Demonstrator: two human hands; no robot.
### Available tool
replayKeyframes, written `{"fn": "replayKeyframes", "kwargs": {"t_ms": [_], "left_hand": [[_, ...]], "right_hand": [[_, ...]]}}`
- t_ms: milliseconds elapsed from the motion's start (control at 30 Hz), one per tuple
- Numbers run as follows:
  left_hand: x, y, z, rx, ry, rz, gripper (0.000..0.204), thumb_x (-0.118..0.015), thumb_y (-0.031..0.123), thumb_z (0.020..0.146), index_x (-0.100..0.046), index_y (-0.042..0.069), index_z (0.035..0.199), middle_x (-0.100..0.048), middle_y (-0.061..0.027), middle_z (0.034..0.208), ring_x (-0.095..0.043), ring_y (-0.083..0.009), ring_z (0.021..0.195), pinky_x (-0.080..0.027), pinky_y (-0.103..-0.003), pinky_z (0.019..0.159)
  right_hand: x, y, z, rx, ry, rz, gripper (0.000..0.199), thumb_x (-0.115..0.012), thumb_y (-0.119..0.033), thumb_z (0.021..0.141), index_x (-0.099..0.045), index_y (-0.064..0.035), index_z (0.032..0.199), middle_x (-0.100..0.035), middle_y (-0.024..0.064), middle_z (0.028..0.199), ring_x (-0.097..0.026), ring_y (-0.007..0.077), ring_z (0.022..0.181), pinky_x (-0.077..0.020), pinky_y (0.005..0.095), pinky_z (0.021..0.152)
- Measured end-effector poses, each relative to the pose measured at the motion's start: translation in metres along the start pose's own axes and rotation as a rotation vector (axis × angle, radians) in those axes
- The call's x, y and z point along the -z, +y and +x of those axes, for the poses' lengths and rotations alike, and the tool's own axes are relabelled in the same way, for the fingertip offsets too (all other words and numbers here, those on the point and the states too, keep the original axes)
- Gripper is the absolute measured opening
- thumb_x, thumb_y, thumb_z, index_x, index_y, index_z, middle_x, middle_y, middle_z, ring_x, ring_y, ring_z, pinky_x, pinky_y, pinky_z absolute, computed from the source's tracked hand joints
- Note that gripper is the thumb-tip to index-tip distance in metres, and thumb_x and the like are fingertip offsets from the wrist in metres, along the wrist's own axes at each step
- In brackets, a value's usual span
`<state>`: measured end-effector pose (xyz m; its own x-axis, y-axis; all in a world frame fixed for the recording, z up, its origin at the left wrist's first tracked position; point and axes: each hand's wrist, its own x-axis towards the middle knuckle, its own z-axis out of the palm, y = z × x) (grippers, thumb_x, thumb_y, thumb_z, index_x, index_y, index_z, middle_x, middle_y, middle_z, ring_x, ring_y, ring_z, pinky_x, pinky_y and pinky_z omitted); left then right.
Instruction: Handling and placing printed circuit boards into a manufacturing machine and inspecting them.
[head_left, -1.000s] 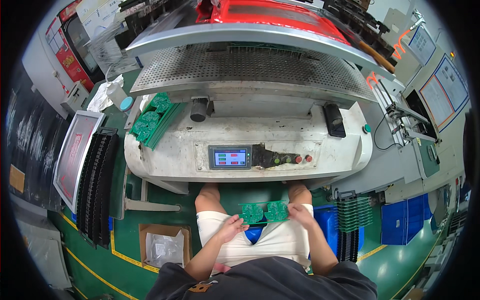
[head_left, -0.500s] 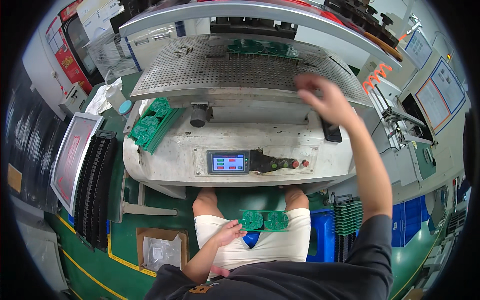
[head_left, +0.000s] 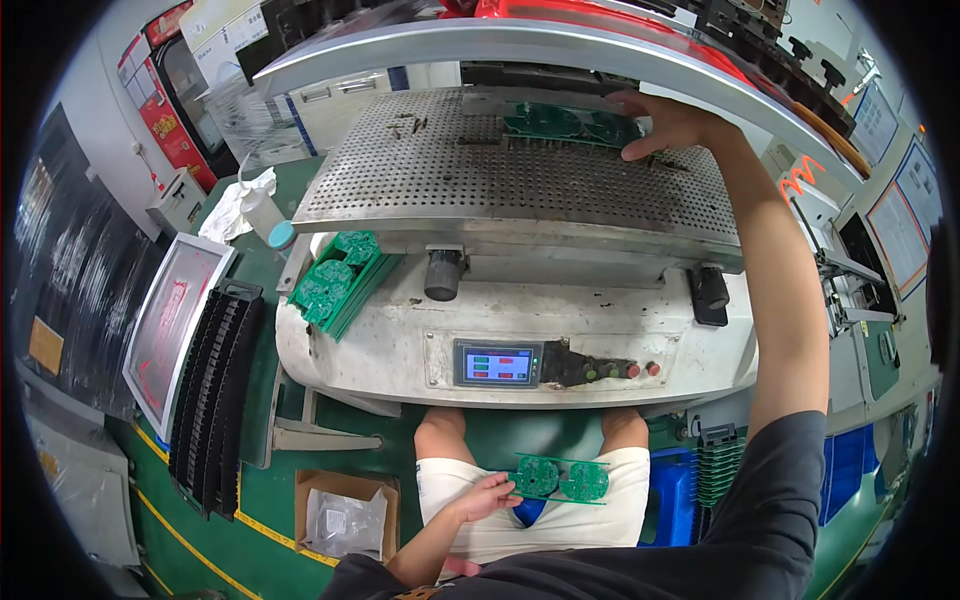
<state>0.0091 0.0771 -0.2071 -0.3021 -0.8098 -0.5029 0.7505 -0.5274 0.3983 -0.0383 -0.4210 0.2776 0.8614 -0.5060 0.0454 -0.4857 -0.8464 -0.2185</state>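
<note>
Circuit board (head_left: 547,479), one, green, with two rounded sections: held above the person's lap, by its left end. Left hand (head_left: 487,495): pinching that end between thumb and fingers. Second circuit board (head_left: 568,123), green, same pattern: on pins above a perforated metal plate (head_left: 420,180), toward the back. Right hand (head_left: 672,122): at this board's right end, thumb and fingers spread; whether they touch it, cannot tell. Metal frame (head_left: 480,48) with red covering: tilted above the plate. White machine housing (head_left: 560,300), below the plate: carries a lit screen (head_left: 498,364), a row of round buttons (head_left: 620,371) and, at left, a stack of green boards (head_left: 335,285). Farther left: green surface (head_left: 262,275) with a capped bottle (head_left: 262,214) and white cloth (head_left: 228,212); black rack (head_left: 212,400). Floor: open carton (head_left: 390,520) containing a clear plastic bag (head_left: 343,522).
</note>
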Motion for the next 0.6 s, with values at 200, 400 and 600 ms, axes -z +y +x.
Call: {"fn": "replayKeyframes", "kwargs": {"t_ms": [200,400,600], "left_hand": [[0.006,-0.001,0.004,0.011,-0.022,0.001,0.014,-0.049,0.017,0.097,-0.052,0.008,0.107,-0.061,-0.0047,0.101,-0.062,-0.0164,0.091,-0.050,-0.030,0.086],[0.002,-0.004,-0.002,-0.017,-0.023,-0.019,0.016,-0.049,0.018,0.097,-0.052,0.008,0.109,-0.061,-0.0046,0.101,-0.062,-0.0163,0.091,-0.049,-0.030,0.086],[-0.004,0.000,-0.015,-0.071,0.027,-0.030,0.016,-0.050,0.017,0.097,-0.051,0.009,0.110,-0.058,-0.0022,0.103,-0.063,-0.0180,0.093,-0.049,-0.031,0.087]], "right_hand": [[0.006,-0.005,0.008,0.007,-0.100,-0.035,0.099,-0.081,-0.043,0.061,-0.031,-0.0115,0.141,-0.047,0.0192,0.132,-0.046,0.0315,0.122,-0.0377,0.0421,0.102],[0.004,-0.024,-0.018,0.113,0.183,-0.276,0.092,-0.080,-0.039,0.062,-0.035,-0.0141,0.138,-0.050,0.0178,0.127,-0.048,0.0313,0.118,-0.0397,0.0420,0.100],[0.005,-0.054,-0.080,0.103,0.227,0.040,0.086,-0.078,-0.038,0.063,-0.037,-0.0186,0.136,-0.049,0.0165,0.125,-0.046,0.0321,0.119,-0.0359,0.0416,0.103]]}}
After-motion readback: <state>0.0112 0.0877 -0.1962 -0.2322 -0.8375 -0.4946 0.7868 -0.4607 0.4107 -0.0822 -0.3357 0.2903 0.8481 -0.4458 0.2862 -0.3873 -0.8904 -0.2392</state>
